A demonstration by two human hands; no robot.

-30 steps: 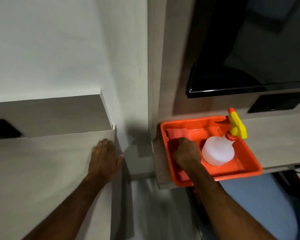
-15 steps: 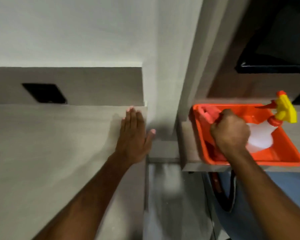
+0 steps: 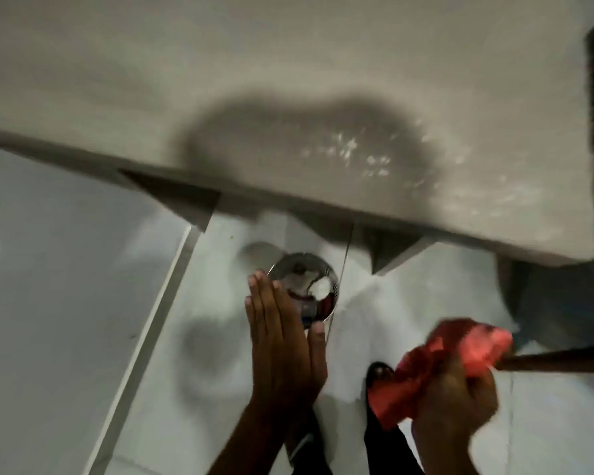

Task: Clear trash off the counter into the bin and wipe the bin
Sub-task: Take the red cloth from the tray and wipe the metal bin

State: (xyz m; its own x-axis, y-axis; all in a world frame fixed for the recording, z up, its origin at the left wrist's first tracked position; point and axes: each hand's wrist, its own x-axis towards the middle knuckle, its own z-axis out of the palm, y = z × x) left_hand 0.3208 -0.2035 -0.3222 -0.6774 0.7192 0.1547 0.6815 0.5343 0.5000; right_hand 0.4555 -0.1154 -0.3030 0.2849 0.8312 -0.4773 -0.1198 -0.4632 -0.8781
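Observation:
A small round metal bin [image 3: 311, 274] stands on the pale floor below the counter edge, seen from straight above, with scraps of trash inside. My left hand [image 3: 282, 341] hangs over its near left rim, fingers straight and apart, holding nothing; whether it touches the rim I cannot tell. My right hand [image 3: 456, 395] is at the lower right, closed on a crumpled red cloth [image 3: 439, 358] that sticks out up and left of the fist. The cloth is well clear of the bin. The frame is blurred.
The pale wood counter [image 3: 288, 97] fills the upper half, its front edge running diagonally above the bin. White floor tiles [image 3: 66, 269] lie below. A dark foot [image 3: 379, 375] stands between my hands. A dark brown bar [image 3: 556, 361] crosses at the right.
The view has swung down from the counter and orange tray to the floor and the bin. My right hand lifted the red cloth out of the tray. My left hand left the counter.

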